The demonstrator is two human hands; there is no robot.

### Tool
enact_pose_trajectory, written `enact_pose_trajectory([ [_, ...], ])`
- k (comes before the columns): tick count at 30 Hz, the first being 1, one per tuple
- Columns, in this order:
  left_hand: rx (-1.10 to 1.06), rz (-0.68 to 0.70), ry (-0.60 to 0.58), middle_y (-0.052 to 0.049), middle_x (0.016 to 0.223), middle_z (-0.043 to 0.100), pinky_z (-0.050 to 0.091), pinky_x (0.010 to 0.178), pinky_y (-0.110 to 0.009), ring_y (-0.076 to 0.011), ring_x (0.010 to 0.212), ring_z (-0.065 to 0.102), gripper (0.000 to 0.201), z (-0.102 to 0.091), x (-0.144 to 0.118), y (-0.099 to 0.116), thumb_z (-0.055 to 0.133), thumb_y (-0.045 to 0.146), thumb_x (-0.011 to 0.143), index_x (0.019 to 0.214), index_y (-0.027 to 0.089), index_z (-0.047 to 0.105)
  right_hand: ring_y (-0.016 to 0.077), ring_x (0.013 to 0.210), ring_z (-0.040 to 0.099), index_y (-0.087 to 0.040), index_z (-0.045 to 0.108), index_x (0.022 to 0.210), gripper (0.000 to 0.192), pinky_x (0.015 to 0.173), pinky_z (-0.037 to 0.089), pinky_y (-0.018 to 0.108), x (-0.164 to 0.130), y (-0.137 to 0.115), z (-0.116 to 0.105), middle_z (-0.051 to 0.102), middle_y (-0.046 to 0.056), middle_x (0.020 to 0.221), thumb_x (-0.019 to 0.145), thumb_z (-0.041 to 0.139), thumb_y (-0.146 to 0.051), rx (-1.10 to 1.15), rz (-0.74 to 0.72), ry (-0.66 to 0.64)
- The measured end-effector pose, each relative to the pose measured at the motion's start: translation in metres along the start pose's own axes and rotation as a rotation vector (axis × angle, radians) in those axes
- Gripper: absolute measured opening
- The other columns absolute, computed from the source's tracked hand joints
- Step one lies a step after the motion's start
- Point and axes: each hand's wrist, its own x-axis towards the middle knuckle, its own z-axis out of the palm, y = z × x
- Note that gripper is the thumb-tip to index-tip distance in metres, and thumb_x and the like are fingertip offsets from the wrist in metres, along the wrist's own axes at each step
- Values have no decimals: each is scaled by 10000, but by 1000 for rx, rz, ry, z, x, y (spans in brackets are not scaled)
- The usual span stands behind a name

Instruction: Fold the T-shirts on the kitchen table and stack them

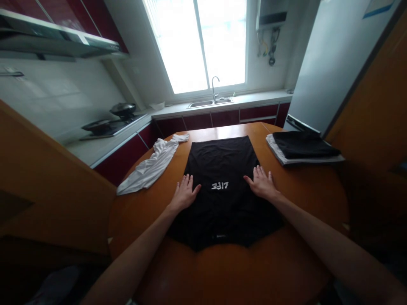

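A round wooden table [305,190] stands in a kitchen under a bright window, with a sink [210,102] on the counter behind it. A black T-shirt [222,165] lies spread flat across the table, its long axis running straight away from the person. The left hand [184,194] and right hand [262,183] rest open, palms down, on the shirt's two side edges, level with the white lettering between them and equally near to it. A crumpled white garment [152,165] lies to the left; folded clothes [302,147] sit stacked at the right.
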Motion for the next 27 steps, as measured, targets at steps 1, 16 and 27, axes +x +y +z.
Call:
enact_pose_trajectory([
  [1,3,5,-18,-196,1641,219,221,1216,-550,-318,1534,188,751,1,0,-1,254,592,1027,1574,80,308,307,1545,126,21,241,1570,852,1221,76,582,0,1,0,167,212,1654,1016,215,-625,3,-1,-8],
  [16,-325,378,60,-147,1564,436,330,1190,-479,-295,1462,382,667,-55,-19,-1,414,580,996,1531,181,432,283,1453,364,-172,601,1384,482,1191,283,491,-20,-11,-40,455,133,1547,988,466,-409,286,-328,252],
  [27,-424,689,-302,-65,1033,704,517,814,-273,-184,908,669,263,-95,-127,-37,667,406,936,1120,249,771,203,958,611,-248,761,1037,170,863,499,356,-138,27,-42,657,66,1022,960,611,-270,294,-799,103],
])
